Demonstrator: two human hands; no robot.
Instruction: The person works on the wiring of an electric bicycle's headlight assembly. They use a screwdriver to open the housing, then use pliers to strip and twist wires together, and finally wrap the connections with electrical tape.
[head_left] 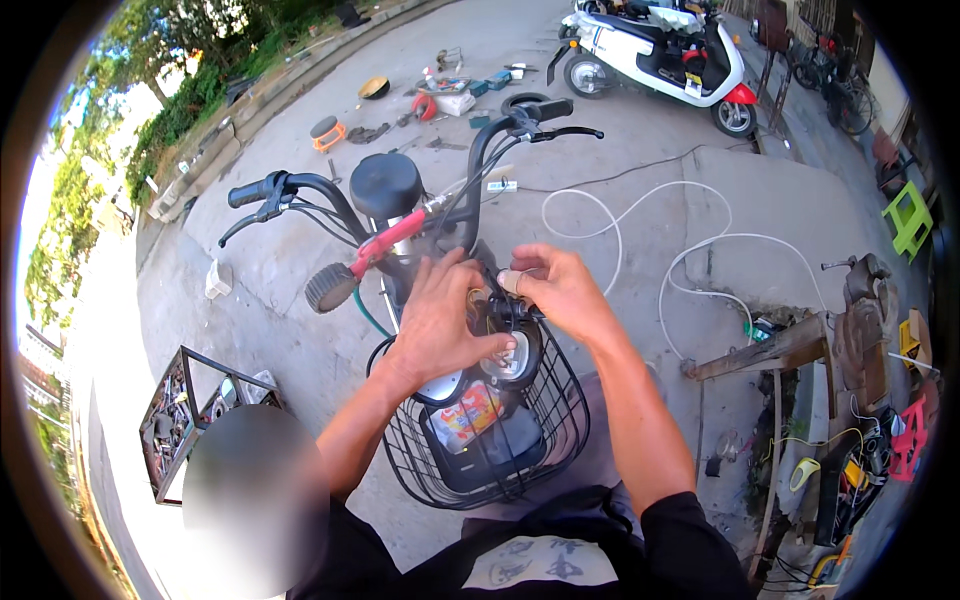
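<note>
Concrete [630, 155] lies below the handlebar [478, 167].
Above the basket [565, 420], our left hand [438, 315] spreads its fingers, seemingly empty, beside the wires [482, 312]; our right hand [558, 292] bends its fingers nearly together, their hold unclear.

Handlebars [478, 165] stand ahead, the basket [568, 425] below; the right side lies open.

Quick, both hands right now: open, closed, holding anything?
Left hand: open, fingers spread, thumb stretched out to the right.
Right hand: closed in a pinch near the wiring; what it holds, if anything, can't be told.
</note>
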